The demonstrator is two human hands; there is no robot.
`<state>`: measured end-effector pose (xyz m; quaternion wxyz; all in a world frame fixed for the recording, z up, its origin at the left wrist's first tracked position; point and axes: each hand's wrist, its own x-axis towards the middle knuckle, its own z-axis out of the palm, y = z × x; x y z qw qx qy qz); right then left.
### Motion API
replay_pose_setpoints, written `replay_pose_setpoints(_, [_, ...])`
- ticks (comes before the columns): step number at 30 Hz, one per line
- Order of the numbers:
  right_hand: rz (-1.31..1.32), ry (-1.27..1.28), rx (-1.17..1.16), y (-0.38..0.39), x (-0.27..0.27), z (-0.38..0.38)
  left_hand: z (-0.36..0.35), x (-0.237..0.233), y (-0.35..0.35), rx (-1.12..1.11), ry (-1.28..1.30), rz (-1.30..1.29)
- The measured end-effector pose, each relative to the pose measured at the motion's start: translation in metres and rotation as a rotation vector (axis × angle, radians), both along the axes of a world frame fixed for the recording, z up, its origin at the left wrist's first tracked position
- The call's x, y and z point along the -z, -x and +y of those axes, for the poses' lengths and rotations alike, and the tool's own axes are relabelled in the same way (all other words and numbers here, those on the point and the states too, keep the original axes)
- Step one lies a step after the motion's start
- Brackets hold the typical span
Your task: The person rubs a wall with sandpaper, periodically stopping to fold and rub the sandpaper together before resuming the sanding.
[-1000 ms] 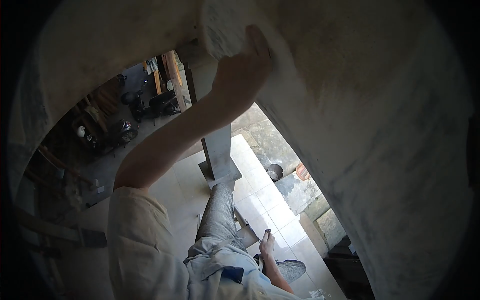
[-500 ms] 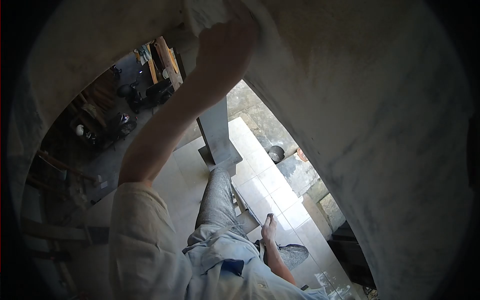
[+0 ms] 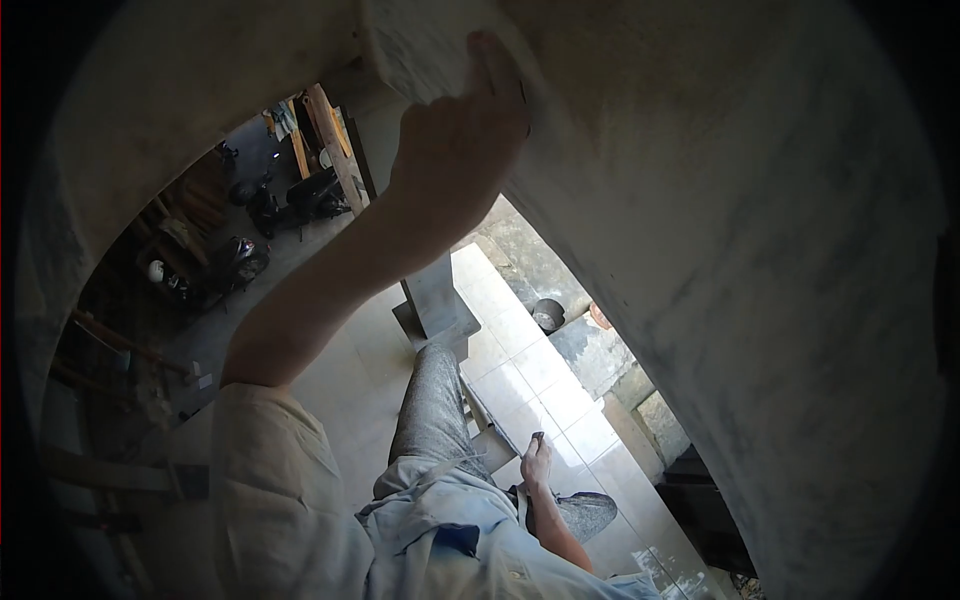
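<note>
My left hand (image 3: pixel 455 150) is raised to the pale, mottled surface (image 3: pixel 425 50) overhead, one or two fingers stretched up along it and the others bent. A thin dark edge (image 3: pixel 526 110) shows beside its fingers; I cannot tell what it belongs to. Low down by my thigh, my right hand (image 3: pixel 537 465) is closed around a small dark object (image 3: pixel 538 436) that sticks out past the fingers. My grey trouser leg (image 3: pixel 430 410) and light shirt (image 3: pixel 480 540) lie between the two arms.
A grey pillar (image 3: pixel 435 295) stands beyond my knee on the white tiled floor (image 3: pixel 520 350). A dark bucket (image 3: pixel 548 315) sits past the tile edge. Motorbikes (image 3: pixel 300 200) and leaning wooden boards (image 3: pixel 330 130) are at the left. A broad whitish surface (image 3: pixel 740 250) fills the right side.
My left hand has come lower in the view and slightly right, its fingers now stretching up where a fist-like shape showed before. My right hand stays almost in place.
</note>
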<state>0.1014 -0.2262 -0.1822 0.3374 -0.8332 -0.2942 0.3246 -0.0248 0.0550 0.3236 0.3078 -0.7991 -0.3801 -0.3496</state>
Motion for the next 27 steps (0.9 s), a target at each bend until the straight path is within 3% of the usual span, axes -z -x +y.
replay_pose_setpoints(3, [0.009, -0.009, 0.010, -0.003, -0.003, -0.005, 0.016, 0.006, -0.001, -0.076, -0.021, 0.004])
replay_pose_setpoints(5, [-0.009, 0.003, 0.011, 0.001, -0.008, -0.007, -0.010, 0.013, -0.008, -0.092, 0.011, -0.005])
replay_pose_setpoints(7, [-0.025, -0.006, 0.007, 0.002, -0.005, 0.004, -0.028, 0.017, -0.004, -0.021, -0.106, 0.150])
replay_pose_setpoints(10, [-0.034, -0.001, 0.000, -0.001, 0.012, -0.003, 0.006, 0.005, 0.005, 0.042, 0.015, -0.031])
replay_pose_setpoints(12, [-0.015, -0.028, 0.026, -0.002, 0.010, 0.000, 0.027, 0.008, 0.002, -0.037, 0.079, -0.055])
replay_pose_setpoints(15, [-0.032, 0.000, 0.025, -0.003, 0.014, -0.006, -0.020, 0.023, -0.008, -0.045, -0.023, 0.035])
replay_pose_setpoints(16, [-0.029, 0.011, 0.015, -0.002, 0.010, -0.003, -0.033, 0.031, -0.007, 0.053, -0.037, 0.042])
replay_pose_setpoints(20, [-0.001, 0.027, 0.019, -0.002, 0.010, -0.003, 0.015, 0.012, 0.000, 0.038, 0.101, -0.152])
replay_pose_setpoints(22, [-0.017, -0.003, 0.026, -0.006, 0.022, -0.005, 0.023, 0.013, -0.005, -0.074, 0.043, -0.116])
replay_pose_setpoints(27, [-0.008, 0.038, 0.017, 0.001, 0.008, 0.001, -0.032, 0.034, -0.003, 0.039, -0.063, 0.036])
